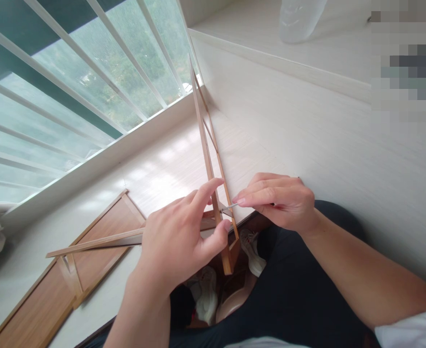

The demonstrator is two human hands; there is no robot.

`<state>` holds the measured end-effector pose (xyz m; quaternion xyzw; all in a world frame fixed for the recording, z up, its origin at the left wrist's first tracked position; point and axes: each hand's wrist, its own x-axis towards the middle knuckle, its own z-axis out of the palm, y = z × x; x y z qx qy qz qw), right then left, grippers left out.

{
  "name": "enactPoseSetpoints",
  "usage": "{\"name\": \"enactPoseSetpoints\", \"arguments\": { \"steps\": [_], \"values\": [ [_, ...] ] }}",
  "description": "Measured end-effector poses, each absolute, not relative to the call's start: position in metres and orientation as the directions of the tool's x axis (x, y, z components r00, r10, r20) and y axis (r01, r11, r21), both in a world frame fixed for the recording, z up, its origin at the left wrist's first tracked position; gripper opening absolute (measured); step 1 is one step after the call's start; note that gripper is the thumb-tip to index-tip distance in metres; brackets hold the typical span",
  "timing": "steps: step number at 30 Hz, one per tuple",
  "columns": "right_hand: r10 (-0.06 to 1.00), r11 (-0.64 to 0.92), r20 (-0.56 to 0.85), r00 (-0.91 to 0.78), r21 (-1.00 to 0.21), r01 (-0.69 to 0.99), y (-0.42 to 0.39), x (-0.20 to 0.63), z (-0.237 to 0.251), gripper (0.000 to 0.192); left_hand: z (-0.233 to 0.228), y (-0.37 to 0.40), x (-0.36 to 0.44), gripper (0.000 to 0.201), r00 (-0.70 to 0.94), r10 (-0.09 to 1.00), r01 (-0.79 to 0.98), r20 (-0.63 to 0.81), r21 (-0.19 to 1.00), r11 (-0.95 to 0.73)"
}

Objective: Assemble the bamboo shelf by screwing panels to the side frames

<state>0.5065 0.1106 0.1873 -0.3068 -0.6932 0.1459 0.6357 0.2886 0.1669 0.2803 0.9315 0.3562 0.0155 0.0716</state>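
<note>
Probably a home: railed window (71, 92), pale floor (155, 174), white cabinet (307, 125).

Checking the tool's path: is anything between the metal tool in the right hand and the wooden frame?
Nothing visible. The metal tool in the right hand reaches the wooden frame directly; the left hand grips the frame from the other side.

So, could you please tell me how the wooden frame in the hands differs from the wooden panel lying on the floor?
The wooden frame stands upright on edge, leaning toward the wall; the wooden panel lies flat on the floor. The frame is open slats with gaps; the panel has solid board between its rails. The left hand grips the frame while the right hand holds a thin metal tool against it; nothing touches the panel. Both are similar light-brown wood.
</note>
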Motion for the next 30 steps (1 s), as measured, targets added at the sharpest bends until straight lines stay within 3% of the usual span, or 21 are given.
{"name": "enactPoseSetpoints", "arguments": {
  "steps": [11, 23, 26, 30],
  "values": [
    [0.589, 0.782, 0.808, -0.002, -0.569, 0.253, 0.1105, 0.5055, 0.1898, 0.033, 0.2797, 0.1676, 0.2887, 0.055, 0.747, 0.664, 0.660, -0.032, 0.151, -0.736],
    [0.447, 0.828, 0.875, -0.184, -0.327, 0.456, 0.1041, 0.5130, 0.1870, 0.028, 0.2805, 0.1672, 0.2902, 0.056, 0.751, 0.660, 0.655, -0.025, 0.151, -0.740],
    [0.467, 0.820, 0.868, -0.172, -0.352, 0.451, 0.1054, 0.5119, 0.1869, 0.028, 0.2802, 0.1676, 0.2902, 0.055, 0.749, 0.663, 0.658, -0.023, 0.149, -0.738],
    [0.544, 0.793, 0.834, -0.090, -0.476, 0.379, 0.1092, 0.5079, 0.1862, 0.031, 0.2812, 0.1671, 0.2896, 0.056, 0.744, 0.668, 0.664, -0.031, 0.149, -0.733]
  ]
}}
